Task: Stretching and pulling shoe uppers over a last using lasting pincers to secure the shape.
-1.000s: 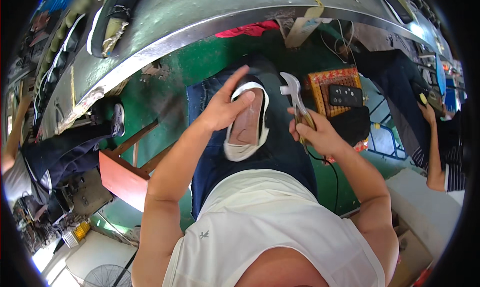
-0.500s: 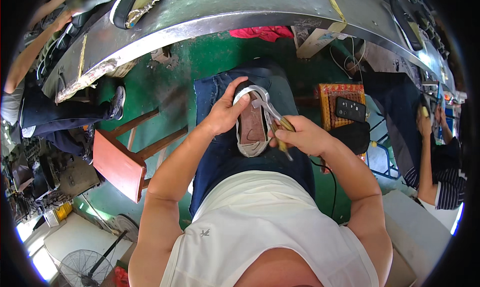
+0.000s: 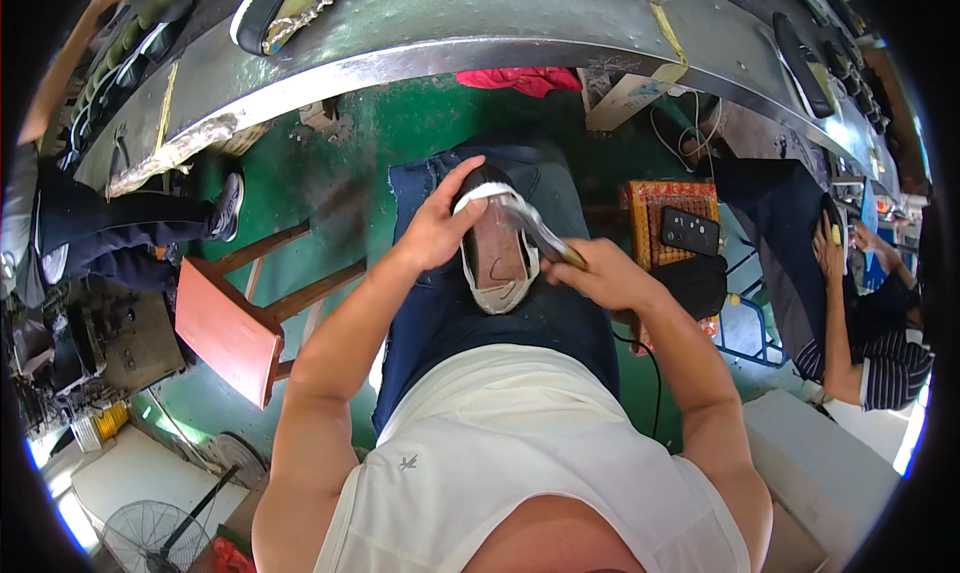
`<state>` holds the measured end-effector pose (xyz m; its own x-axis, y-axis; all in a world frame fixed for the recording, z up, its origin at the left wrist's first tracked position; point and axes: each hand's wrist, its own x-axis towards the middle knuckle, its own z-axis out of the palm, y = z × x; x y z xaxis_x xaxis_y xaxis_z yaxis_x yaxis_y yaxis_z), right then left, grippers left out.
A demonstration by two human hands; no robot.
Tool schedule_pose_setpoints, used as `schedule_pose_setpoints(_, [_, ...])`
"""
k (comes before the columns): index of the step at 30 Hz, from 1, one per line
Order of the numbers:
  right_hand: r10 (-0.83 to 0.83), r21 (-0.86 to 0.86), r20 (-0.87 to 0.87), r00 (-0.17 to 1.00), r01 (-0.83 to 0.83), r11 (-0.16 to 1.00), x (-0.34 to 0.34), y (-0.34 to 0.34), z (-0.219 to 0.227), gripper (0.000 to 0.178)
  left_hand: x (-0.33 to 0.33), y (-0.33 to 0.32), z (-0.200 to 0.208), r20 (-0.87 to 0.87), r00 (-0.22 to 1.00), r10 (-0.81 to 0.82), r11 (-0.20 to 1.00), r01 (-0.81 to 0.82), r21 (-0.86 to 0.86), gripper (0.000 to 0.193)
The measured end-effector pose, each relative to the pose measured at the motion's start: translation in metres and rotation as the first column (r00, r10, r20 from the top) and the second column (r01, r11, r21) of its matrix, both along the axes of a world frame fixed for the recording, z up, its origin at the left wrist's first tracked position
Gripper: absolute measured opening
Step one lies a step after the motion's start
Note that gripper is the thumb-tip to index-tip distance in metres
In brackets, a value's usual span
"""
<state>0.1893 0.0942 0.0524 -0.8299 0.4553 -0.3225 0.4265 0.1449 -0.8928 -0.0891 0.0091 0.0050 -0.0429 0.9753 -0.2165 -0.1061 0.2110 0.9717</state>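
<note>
A shoe upper (image 3: 498, 258) stretched over a last lies sole side up on my lap, its brown underside showing inside a whitish folded edge. My left hand (image 3: 440, 221) is closed around its far, dark end, the thumb pressing on the white edge. In my right hand (image 3: 606, 275) is a pair of lasting pincers (image 3: 543, 238), with a metal head and brass-coloured handles. The head reaches over the right side of the upper near the far end. Motion blurs the tip, so I cannot tell whether it touches the edge.
A metal-topped bench (image 3: 480, 55) curves across the front, with a shoe (image 3: 275, 18) at its left. A reddish stool (image 3: 228, 328) stands left. On my right, a phone (image 3: 690, 231) lies on a woven seat (image 3: 650, 213). Co-workers sit on both sides; a fan (image 3: 155, 533) stands lower left.
The pincers' head has shifted and blurred, and their handles now sit closer together in my right hand. My left hand still grips the upper's far end.
</note>
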Motion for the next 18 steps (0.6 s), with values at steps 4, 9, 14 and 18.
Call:
schedule_pose_setpoints(4, [-0.264,0.043,-0.210,0.941,0.278,0.960,0.021,-0.023,0.018,0.019,0.025,-0.037,0.055,-0.425,0.905,0.020,0.962,0.099,0.255,0.093])
schedule_pose_setpoints(9, [-0.347,-0.077,-0.474,0.809,0.354,0.932,-0.026,-0.043,0.010,0.032,0.054,-0.065,0.048,-0.623,0.779,-0.077,0.813,0.411,0.413,0.109])
schedule_pose_setpoints(14, [-0.301,-0.051,-0.514,0.803,0.321,0.946,-0.029,-0.056,0.000,0.029,0.059,-0.069,0.046,-0.617,0.780,-0.105,0.815,0.423,0.396,0.115])
schedule_pose_setpoints(18, [-0.322,-0.012,-0.500,0.804,0.366,0.931,-0.030,-0.057,0.001,0.029,0.055,-0.058,0.054,-0.646,0.754,-0.116,0.779,0.473,0.412,0.114])
